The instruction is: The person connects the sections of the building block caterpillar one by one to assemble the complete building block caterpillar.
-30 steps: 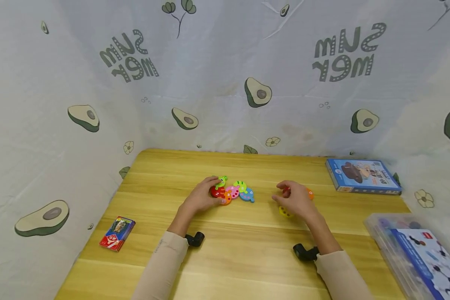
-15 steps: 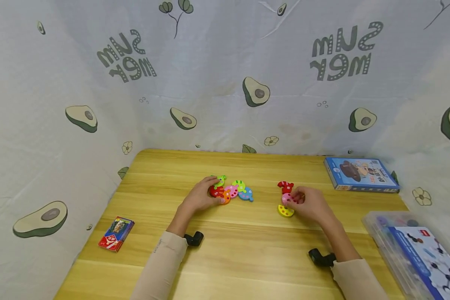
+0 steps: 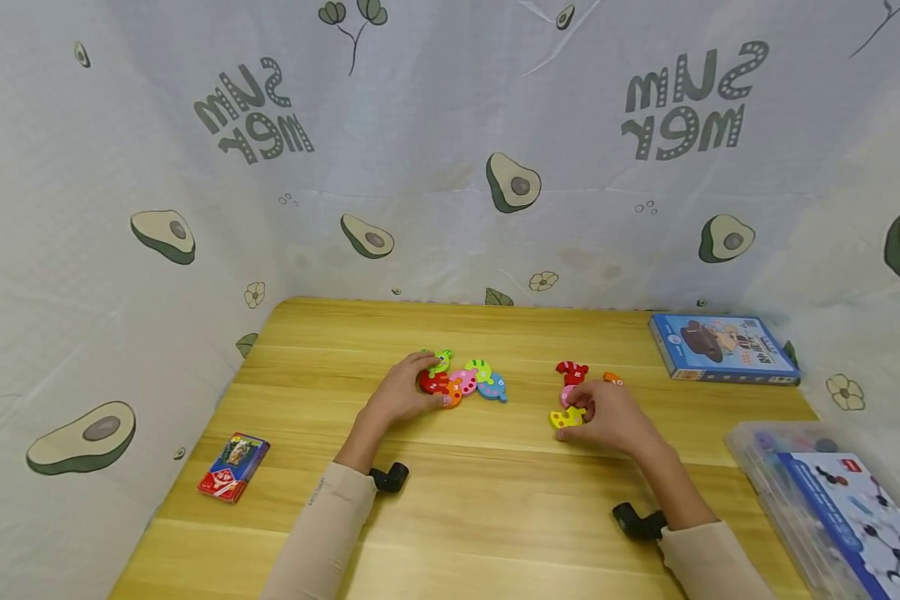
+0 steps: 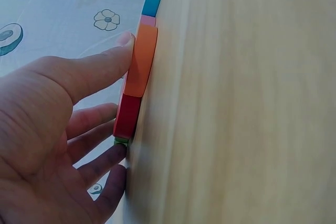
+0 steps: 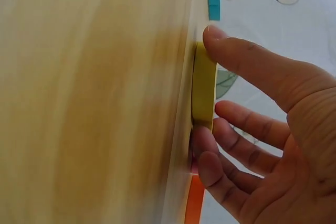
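Note:
My left hand (image 3: 403, 392) lies over one end of a joined row of numbered puzzle pieces, its thumb touching the orange piece (image 4: 142, 61) and its fingers by the red piece (image 4: 127, 116) and the green head piece (image 3: 441, 362). A pink piece (image 3: 465, 382), a light green piece (image 3: 479, 370) and a blue piece (image 3: 492, 388) continue the row rightward. My right hand (image 3: 609, 417) pinches a yellow puzzle piece (image 5: 203, 85) between thumb and fingers, low at the table. Behind it lie a red striped piece (image 3: 572, 372) and a partly hidden pink piece (image 3: 567, 395).
Another orange piece (image 3: 612, 378) shows beyond my right hand. A blue box (image 3: 727, 350) stands at the table's back right, with a clear plastic case (image 3: 757, 467) nearer on the right. A small red-and-blue card box (image 3: 234, 467) lies at left.
My right hand has gone from the pink piece to the yellow one, which is now turned and shifted slightly left. My left hand stays on the joined row.

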The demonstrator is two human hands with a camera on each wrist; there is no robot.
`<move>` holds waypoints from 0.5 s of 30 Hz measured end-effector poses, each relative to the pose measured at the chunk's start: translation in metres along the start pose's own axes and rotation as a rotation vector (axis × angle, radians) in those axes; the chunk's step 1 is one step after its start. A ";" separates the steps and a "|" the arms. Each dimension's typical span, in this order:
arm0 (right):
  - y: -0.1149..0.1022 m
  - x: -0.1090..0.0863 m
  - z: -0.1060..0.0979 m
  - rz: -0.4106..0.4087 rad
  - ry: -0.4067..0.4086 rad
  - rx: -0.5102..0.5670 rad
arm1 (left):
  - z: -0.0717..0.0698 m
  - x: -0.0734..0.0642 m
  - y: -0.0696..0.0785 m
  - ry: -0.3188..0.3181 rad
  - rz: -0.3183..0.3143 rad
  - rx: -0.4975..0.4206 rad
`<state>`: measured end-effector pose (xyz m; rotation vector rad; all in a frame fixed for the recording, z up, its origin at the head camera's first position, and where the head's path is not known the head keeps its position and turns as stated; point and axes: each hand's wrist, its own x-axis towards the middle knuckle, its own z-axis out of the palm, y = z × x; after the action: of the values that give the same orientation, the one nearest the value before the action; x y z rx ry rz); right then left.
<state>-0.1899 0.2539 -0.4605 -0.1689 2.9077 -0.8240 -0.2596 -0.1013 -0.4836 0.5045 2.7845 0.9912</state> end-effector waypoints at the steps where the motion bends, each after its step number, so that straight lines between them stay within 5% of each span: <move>1: 0.000 0.001 0.001 -0.010 -0.001 0.005 | 0.000 0.000 0.000 0.002 0.003 0.000; 15: -0.007 0.000 0.002 -0.029 0.000 0.056 | 0.000 0.000 -0.001 0.020 0.004 -0.006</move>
<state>-0.1893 0.2470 -0.4584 -0.2067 2.8847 -0.9084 -0.2595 -0.1020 -0.4845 0.5024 2.7984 1.0115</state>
